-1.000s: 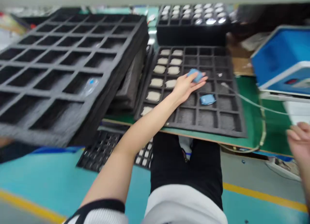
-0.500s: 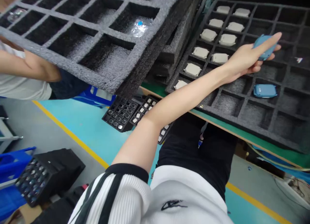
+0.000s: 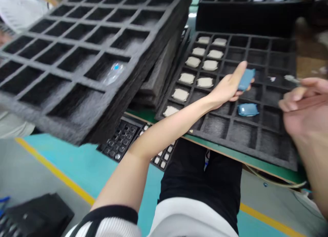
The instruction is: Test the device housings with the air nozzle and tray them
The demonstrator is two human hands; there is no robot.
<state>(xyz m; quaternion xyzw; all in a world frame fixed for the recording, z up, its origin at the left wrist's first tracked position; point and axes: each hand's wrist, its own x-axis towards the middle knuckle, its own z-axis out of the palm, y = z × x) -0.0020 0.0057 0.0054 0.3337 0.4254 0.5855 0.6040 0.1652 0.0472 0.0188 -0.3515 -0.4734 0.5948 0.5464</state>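
Observation:
My left hand [image 3: 228, 86] reaches over the foam tray [image 3: 275, 160] and is closed round a blue plastic case [image 3: 246, 79], thumb on top. A second blue case [image 3: 248, 109] lies in a compartment just below that hand. At the right edge, my right hand [image 3: 306, 105] is blurred, its fingers curled together. A small whitish thing [image 3: 291, 79] shows at its fingertips; I cannot make out what it is. Pale cream cases [image 3: 210, 65] fill several compartments in the tray's two left columns. A tiny whitish scrap [image 3: 272, 79] lies in the tray between my hands.
A large grey foam tray [image 3: 84, 79] sits tilted on stacked trays [image 3: 151, 83] at left, with a clear bag bearing a blue dot [image 3: 116, 67] in one compartment. Smaller trays [image 3: 119, 137] are below the green table edge [image 3: 258, 161]. A black box [image 3: 246, 20] stands behind.
My right hand has come into view at the right. The view has shifted, so the trays sit lower and further left. My left hand still holds the blue case.

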